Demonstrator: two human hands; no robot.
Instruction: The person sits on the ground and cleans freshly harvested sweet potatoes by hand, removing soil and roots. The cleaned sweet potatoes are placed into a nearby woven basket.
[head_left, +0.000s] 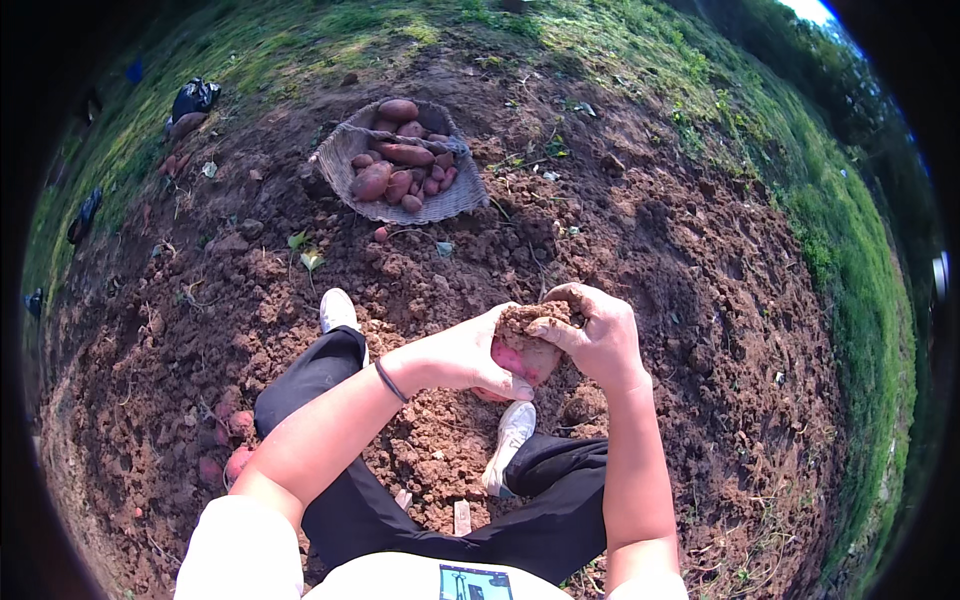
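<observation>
A large reddish-pink sweet potato (525, 358), partly coated in clumped brown soil, is held between my hands above the dug ground. My left hand (469, 352) grips it from the left side, thumb along its lower end. On its upper right, my right hand (596, 334) has thumb and fingers around the soil clump (525, 316) stuck to the top. Farther forward, a woven wicker basket (461, 202) with a handle holds several sweet potatoes (373, 181) of differing sizes.
Several sweet potatoes (238, 461) lie on the soil beside my leg at left. My white shoes (512, 439) rest on loose, lumpy earth. A small sweet potato (381, 234) lies near the basket. Black plastic bags (196, 97) sit at the upper left; grass (855, 300) borders the right.
</observation>
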